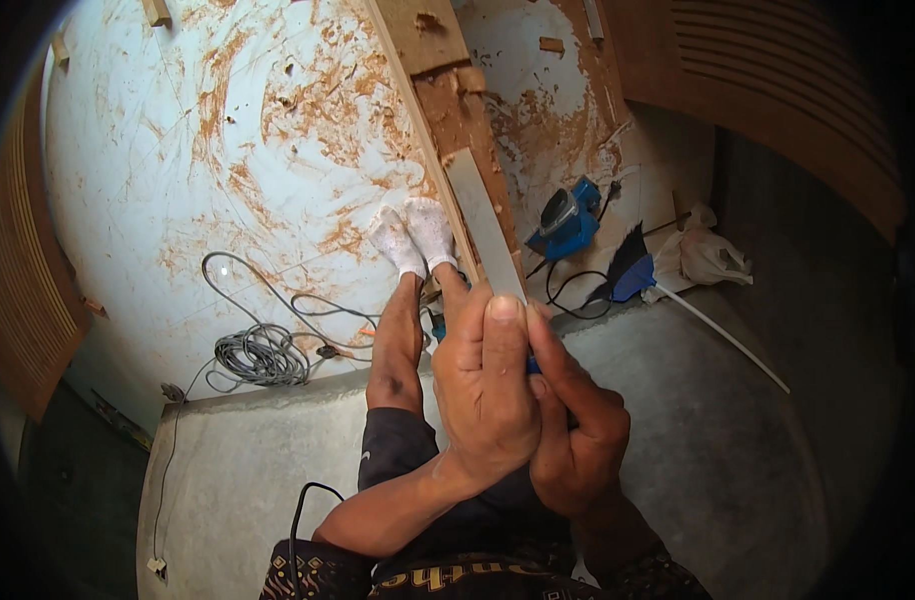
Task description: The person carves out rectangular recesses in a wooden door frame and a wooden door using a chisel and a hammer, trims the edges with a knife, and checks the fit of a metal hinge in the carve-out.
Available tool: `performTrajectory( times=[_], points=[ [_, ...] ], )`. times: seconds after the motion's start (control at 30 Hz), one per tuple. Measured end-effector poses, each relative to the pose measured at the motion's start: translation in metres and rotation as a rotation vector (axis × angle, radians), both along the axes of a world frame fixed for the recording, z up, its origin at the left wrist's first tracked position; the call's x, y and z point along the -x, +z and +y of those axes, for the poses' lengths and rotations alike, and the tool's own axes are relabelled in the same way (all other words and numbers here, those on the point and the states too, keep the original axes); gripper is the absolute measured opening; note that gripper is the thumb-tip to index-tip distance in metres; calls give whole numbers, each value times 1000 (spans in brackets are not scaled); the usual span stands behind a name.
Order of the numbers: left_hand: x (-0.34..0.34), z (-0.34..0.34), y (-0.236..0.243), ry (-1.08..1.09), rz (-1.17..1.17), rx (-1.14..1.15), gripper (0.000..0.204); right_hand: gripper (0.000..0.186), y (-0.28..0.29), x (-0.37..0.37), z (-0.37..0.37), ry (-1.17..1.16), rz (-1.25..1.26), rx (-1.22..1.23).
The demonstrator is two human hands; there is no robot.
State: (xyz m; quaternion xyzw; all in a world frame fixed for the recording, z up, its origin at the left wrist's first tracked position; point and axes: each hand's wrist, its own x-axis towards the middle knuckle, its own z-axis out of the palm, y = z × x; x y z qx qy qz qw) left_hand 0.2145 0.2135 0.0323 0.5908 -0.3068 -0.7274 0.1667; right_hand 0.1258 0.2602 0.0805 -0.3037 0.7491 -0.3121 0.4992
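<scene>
My left hand and my right hand are close together at lower centre, both closed on a flat steel tool with a blue handle. My left thumb lies along the base of the blade, while my right fingers curl round the handle, which is mostly hidden. The blade points away from me, over a long wooden board with chipped, rough brown patches; whether it touches the wood is unclear. My legs and white-socked feet show just left of the board.
A blue power planer, blue broom and plastic bag lie right. Coiled grey cable lies left on the white, shaving-smeared surface, which has a step edge to grey concrete. Slatted wooden panels flank both sides.
</scene>
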Motion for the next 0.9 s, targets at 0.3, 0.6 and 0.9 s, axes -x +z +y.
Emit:
performTrajectory(
  times=[0.3, 0.6, 0.9],
  points=[
    [-1, -7, -2, 70, 81, -52, 39, 47, -3, -5, -1, -29, -14, 12],
    [2, -17, 4, 145, 72, -86, 39, 44, -6, -10, -5, -62, -19, 48],
    [-5, -16, -9, 33, -3, 128, 36, 44, -16, -11, -13, -60, 25, 125]
  ],
)
